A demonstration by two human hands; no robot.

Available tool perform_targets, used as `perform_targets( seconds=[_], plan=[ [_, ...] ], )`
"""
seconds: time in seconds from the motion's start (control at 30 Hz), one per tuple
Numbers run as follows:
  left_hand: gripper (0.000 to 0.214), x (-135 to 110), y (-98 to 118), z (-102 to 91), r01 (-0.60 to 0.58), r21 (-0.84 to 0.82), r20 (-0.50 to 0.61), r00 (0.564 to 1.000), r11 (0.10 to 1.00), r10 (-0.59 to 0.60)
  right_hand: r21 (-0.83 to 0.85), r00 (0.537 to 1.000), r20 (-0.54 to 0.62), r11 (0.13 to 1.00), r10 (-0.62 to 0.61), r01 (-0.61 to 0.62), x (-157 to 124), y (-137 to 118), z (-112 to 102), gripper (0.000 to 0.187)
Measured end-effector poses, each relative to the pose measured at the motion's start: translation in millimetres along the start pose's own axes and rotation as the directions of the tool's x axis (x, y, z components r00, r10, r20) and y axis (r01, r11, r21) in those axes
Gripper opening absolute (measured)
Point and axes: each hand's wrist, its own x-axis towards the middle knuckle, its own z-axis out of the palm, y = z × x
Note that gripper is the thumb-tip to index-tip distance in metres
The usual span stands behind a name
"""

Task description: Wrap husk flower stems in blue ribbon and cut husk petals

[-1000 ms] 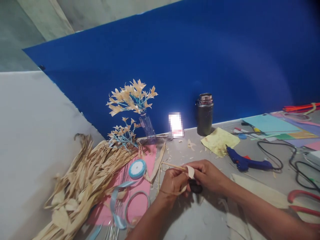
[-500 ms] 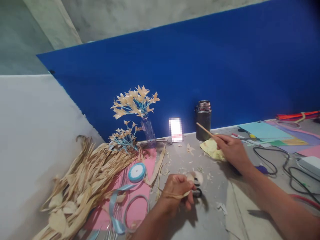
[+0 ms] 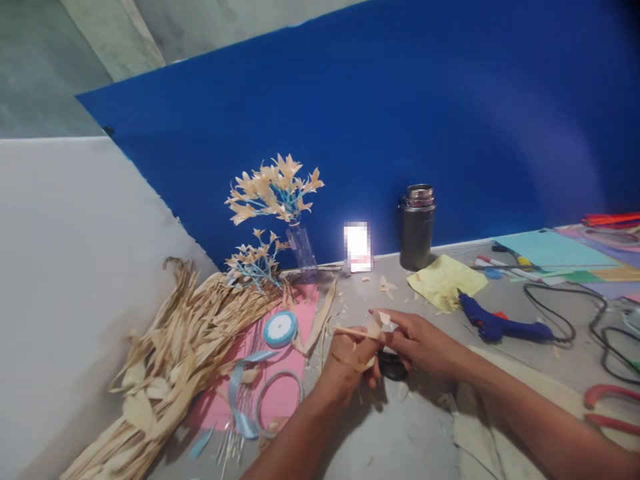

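My left hand point(image 3: 353, 363) is closed, with a pale dried husk piece point(image 3: 379, 325) at its fingertips and a narrow husk strip lying across it. Close against it, my right hand point(image 3: 425, 341) is closed on a thin wooden stick point(image 3: 353, 331), which points left over the left hand. The fingertips of both hands meet around the husk piece, so the exact grip is partly hidden. Beneath them shows a black looped handle point(image 3: 393, 367), perhaps of scissors; its other end is hidden.
Dried husks point(image 3: 200, 333) are heaped at left beside a ribbon spool point(image 3: 280, 329) on pink paper. Husk flowers point(image 3: 277, 190) stand in a clear bottle point(image 3: 301, 250). Near a dark flask point(image 3: 417, 230) lie yellow paper point(image 3: 440, 277) and a corded blue glue gun point(image 3: 505, 327). Red-handled pliers point(image 3: 607, 393) lie at right.
My right hand has moved left and down from the yellow paper to my left hand, bringing the stick along. The glue gun and yellow paper are now uncovered. The view has shifted slightly.
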Motion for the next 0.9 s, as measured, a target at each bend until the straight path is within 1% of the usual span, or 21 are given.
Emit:
perform_targets(
  seconds=[0.07,0.1,0.17,0.23,0.3,0.33,0.4,0.47,0.53,0.6,0.63,0.67,0.7,0.73,0.77,0.8,0.83,0.87,0.9],
  plan=[
    [0.037,-1,1,2.0,0.029,0.021,0.029,0.999,0.999,-0.030,-0.045,0.998,-0.042,0.998,-0.039,0.037,1,2,1,0.031],
    [0.033,-2,1,2.9,0.045,0.015,0.034,0.998,0.999,-0.046,-0.082,0.996,-0.055,0.994,-0.072,0.068,0,1,1,0.031],
    [0.024,-3,2,3.9,0.072,0.010,0.017,0.997,0.997,-0.072,-0.208,0.984,-0.083,0.968,-0.158,0.138,-2,0,4,0.035],
    [0.020,-3,3,4.0,0.076,0.022,0.005,0.997,0.997,-0.076,-0.376,0.963,-0.126,0.910,-0.238,0.176,-4,-2,8,0.036],
    [0.023,-3,5,3.9,0.055,0.020,0.017,0.998,0.998,-0.056,-0.508,0.944,-0.189,0.849,-0.272,0.143,-4,-1,12,0.032],
    [0.025,-2,5,4.0,0.042,0.012,0.028,0.999,0.999,-0.042,-0.539,0.937,-0.219,0.834,-0.273,0.117,-3,1,12,0.029],
    [0.027,-3,7,4.7,0.027,-0.003,0.044,0.999,1.000,-0.027,-0.543,0.923,-0.290,0.837,-0.254,0.060,0,8,5,0.024],
    [0.030,-4,6,5.6,0.048,-0.012,0.066,0.997,0.999,-0.047,-0.511,0.881,-0.417,0.859,-0.223,-0.024,2,16,-14,0.023],
    [0.033,-6,4,5.8,0.090,-0.042,0.097,0.992,0.995,-0.085,-0.449,0.783,-0.595,0.883,-0.182,-0.136,1,22,-42,0.028],
    [0.034,-6,2,4.8,0.124,-0.116,0.105,0.988,0.985,-0.112,-0.382,0.706,-0.695,0.903,-0.140,-0.198,-2,22,-66,0.036],
    [0.034,-5,1,4.1,0.133,-0.164,0.092,0.989,0.977,-0.119,-0.319,0.693,-0.714,0.927,-0.098,-0.198,-4,19,-73,0.038],
    [0.033,-3,0,3.2,0.135,-0.212,0.070,0.990,0.968,-0.122,-0.117,0.717,-0.697,0.983,0.021,-0.142,-7,15,-76,0.042],
    [0.032,-1,0,2.4,0.134,-0.251,0.048,0.991,0.959,-0.125,0.061,0.819,-0.564,0.994,0.107,-0.087,-9,10,-75,0.051],
    [0.032,1,0,1.8,0.130,-0.278,0.028,0.991,0.952,-0.127,0.186,0.916,-0.378,0.980,0.136,-0.069,-11,5,-69,0.063],
    [0.031,2,0,1.3,0.124,-0.293,0.011,0.992,0.948,-0.127,0.248,0.972,-0.196,0.965,0.133,-0.082,-12,0,-60,0.073],
    [0.030,3,0,1.2,0.117,-0.300,-0.004,0.992,0.947,-0.124,0.252,0.990,-0.078,0.963,0.118,-0.095,-12,-4,-49,0.080],
    [0.029,3,1,1.3,0.108,-0.300,-0.016,0.993,0.948,-0.118,0.223,0.994,-0.026,0.970,0.109,-0.100,-11,-7,-38,0.083],
    [0.027,2,1,1.6,0.093,-0.292,-0.028,0.994,0.952,-0.106,0.182,0.995,-0.002,0.978,0.100,-0.098,-10,-9,-27,0.084],
    [0.027,1,2,2.1,0.075,-0.269,-0.033,0.996,0.960,-0.087,0.162,0.995,0.014,0.982,0.096,-0.097,-8,-9,-17,0.082]
  ],
)
